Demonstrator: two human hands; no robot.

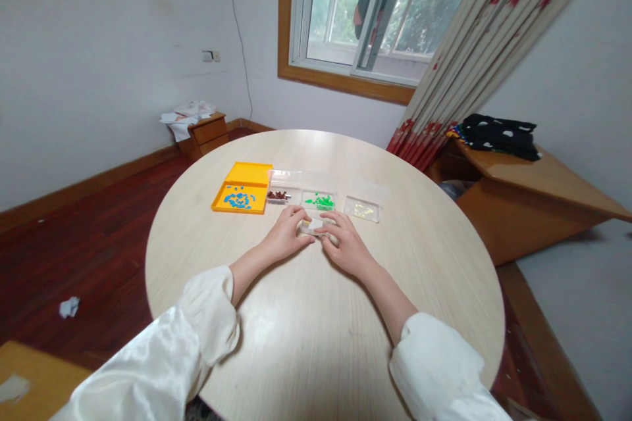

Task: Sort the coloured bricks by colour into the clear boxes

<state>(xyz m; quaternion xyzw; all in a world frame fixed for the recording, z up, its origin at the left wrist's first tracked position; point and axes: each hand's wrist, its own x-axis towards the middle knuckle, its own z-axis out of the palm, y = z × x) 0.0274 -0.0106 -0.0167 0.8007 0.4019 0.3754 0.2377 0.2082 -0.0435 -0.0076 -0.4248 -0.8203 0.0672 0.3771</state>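
Near the middle of the round table, both hands hold a small clear plastic box [314, 227] with something whitish and a touch of yellow in it. My left hand [286, 234] grips its left end, thumb in front and fingers behind. At the right end, my right hand [345, 247] closes on it in the same way, its fingers partly over the top. Just beyond stands an open clear box with green pieces [322, 201]. Dark red-brown pieces [277, 195] fill another clear box to its left, and pale yellow pieces [364, 210] lie in one to the right.
An open yellow case [247, 174] with blue pieces [239, 198] sits at the far left of the row. The round table [306, 335] has a curved edge. A wooden cabinet [533, 191] leans at the right; a small drawer unit [210, 131] stands back left.
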